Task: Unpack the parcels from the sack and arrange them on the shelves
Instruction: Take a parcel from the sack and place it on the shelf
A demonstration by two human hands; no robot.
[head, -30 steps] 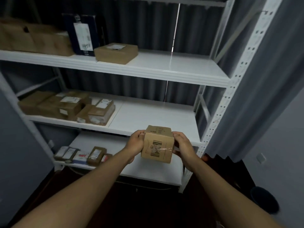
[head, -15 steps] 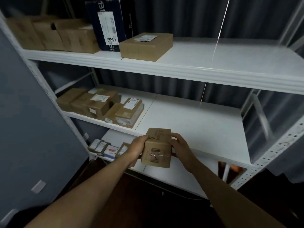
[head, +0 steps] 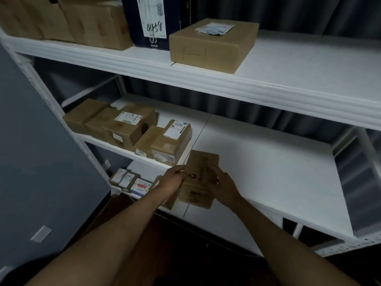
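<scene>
- A small brown cardboard parcel (head: 199,179) is held in front of the middle shelf (head: 268,170), at its front edge, tilted so that its top leans away from the person; a recycling mark and blurred print show on its upper face
- The left hand (head: 172,179) grips the parcel's left side, fingers curled round the edge
- The right hand (head: 223,185) grips the right side, fingers wrapped over the upper face near the corner
- The grip on both sides is closed around the parcel, which sits between the two palms
- On the left part of the middle shelf lies a cluster of brown boxes (head: 115,125), packed against one another, two with white labels; the nearest, a labelled box (head: 172,142), stands just left of the held parcel
- The top shelf (head: 288,65) carries a flat brown box (head: 212,44) with a crumpled label on top, a dark carton (head: 153,19) with a white label marked by hand, and larger brown cartons (head: 68,19) to the left
- On the bottom shelf (head: 222,226), small flat packets (head: 129,181) lie in a row at the left, partly hidden by the left forearm
- A dark pleated curtain (head: 309,13) hangs behind the rack, and a grey wall (head: 37,162) stands to the left
</scene>
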